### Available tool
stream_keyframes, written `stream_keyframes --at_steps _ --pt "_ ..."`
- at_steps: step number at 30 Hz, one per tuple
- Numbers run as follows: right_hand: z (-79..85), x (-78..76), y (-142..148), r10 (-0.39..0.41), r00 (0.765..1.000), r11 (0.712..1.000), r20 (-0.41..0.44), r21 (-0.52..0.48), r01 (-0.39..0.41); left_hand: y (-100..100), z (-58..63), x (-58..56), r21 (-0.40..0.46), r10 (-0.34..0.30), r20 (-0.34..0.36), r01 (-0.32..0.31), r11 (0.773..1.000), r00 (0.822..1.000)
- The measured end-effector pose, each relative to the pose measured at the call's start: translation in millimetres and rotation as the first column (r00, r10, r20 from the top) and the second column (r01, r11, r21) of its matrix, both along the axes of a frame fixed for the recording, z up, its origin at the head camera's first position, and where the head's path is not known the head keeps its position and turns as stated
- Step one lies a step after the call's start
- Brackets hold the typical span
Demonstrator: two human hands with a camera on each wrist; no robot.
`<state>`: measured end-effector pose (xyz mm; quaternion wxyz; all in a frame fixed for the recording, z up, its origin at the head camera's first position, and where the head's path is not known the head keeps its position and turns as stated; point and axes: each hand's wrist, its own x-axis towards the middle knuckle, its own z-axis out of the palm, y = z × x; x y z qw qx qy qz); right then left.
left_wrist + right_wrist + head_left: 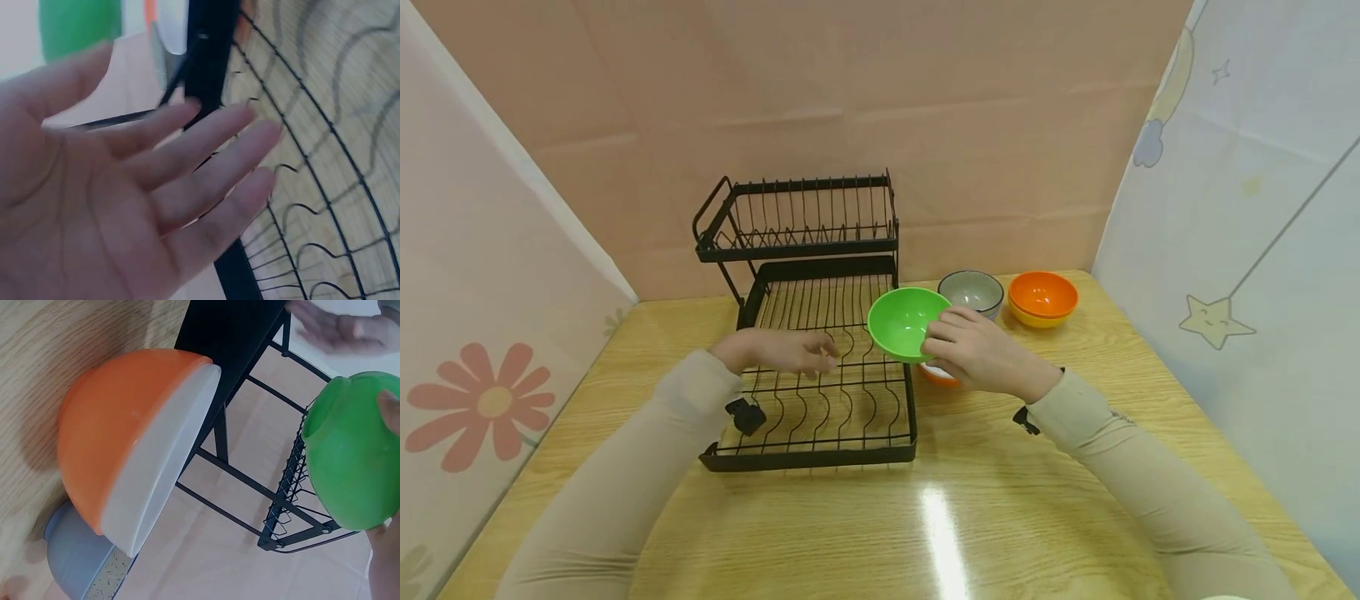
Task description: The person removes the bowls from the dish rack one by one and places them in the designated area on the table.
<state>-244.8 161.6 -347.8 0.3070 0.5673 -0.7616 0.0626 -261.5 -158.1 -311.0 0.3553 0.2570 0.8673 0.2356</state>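
Observation:
A bright green bowl [901,323] is held up by my right hand [981,348], which pinches its right rim. In the right wrist view the underside of the green bowl [350,456] shows, with a thumb against it. My left hand [786,350] hovers over the lower tier of the black dish rack [808,457], its fingers loosely extended and nothing in them. The left wrist view shows its bare palm [81,206] beside the rack's wires. Partly hidden below the green bowl, an orange bowl with a white inside [125,425] sits on the table beside the rack.
Behind the green bowl stands a grey bowl [972,288] with a dark rim. To its right, an orange bowl [1043,292] is nested in a yellow bowl [1037,321]. The rack's upper tier [797,248] rises at the back, before a pink cloth [850,100]. Patterned sheets flank the wooden table [1000,500].

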Motion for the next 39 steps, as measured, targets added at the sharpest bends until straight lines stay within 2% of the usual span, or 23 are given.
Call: stream_keyframes --at_steps 4,13,19,26,33,36,39 --pt "-0.5 -0.7 0 -0.009 1.0 1.0 -0.004 0.006 0.009 -2 -7.0 0.4 -0.082 -0.068 0.056 0.073 0.994 0.996" --pt "-2.4 -1.0 2 -0.008 1.0 1.0 0.011 0.009 0.008 2 -5.1 2.7 -0.126 -0.078 0.103 0.091 0.988 0.992" --pt "-3.5 -1.5 4 -0.018 1.0 1.0 0.013 0.002 0.018 1 -5.7 2.4 -0.17 -0.089 0.068 0.1 0.98 0.994" --pt "1.6 -3.3 15 -0.067 0.998 0.998 0.004 -0.019 0.067 0 -7.3 2.3 -0.185 -0.107 0.041 0.113 0.976 0.993" --pt "14.8 -9.1 41 -0.16 0.987 0.983 0.013 -0.091 0.16 0 -7.2 3.0 -0.19 -0.125 0.009 0.125 0.974 0.992" --pt "18.2 -12.4 53 -0.231 0.973 0.967 0.014 -0.111 0.231 0 -7.5 3.2 -0.196 -0.125 0.004 0.123 0.973 0.992" --pt "21.2 -12.9 64 -0.316 0.949 0.944 0.019 -0.098 0.316 0 -7.4 3.4 -0.193 -0.124 0.005 0.123 0.973 0.992"
